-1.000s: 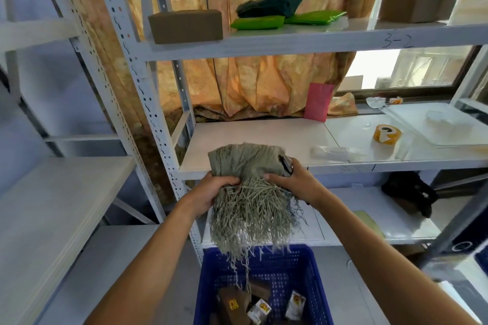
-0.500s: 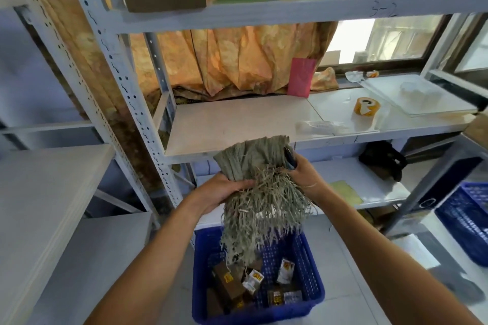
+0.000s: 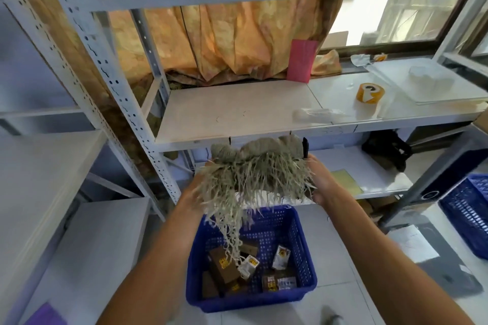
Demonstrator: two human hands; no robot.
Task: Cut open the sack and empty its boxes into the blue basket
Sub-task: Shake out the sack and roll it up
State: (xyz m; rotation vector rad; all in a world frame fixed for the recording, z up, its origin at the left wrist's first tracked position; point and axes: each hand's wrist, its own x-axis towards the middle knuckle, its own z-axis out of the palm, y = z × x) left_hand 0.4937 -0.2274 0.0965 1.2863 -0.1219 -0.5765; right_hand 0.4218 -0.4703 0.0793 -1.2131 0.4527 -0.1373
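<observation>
A grey-green woven sack [image 3: 253, 166] with a long frayed, cut edge hangs bunched and upside down between my hands, its loose threads trailing down. My left hand [image 3: 196, 194] grips its left side and my right hand [image 3: 320, 182] grips its right side, together with a dark slim tool [image 3: 305, 147] that sticks up above the fingers. Directly below stands the blue basket [image 3: 301, 235] on the floor. Several small brown and white boxes [image 3: 224, 265] lie on its bottom.
A white metal shelving rack [image 3: 126, 103] stands right behind the sack. Its middle shelf holds a roll of yellow tape [image 3: 369, 92], a pink card [image 3: 302, 60] and a clear tray [image 3: 433, 82]. A second blue basket [image 3: 467, 214] sits at the right. Another shelf unit stands on the left.
The view has tilted down, so more of the basket and its boxes shows. My hands have moved apart and spread the bunched sack wider above the basket.
</observation>
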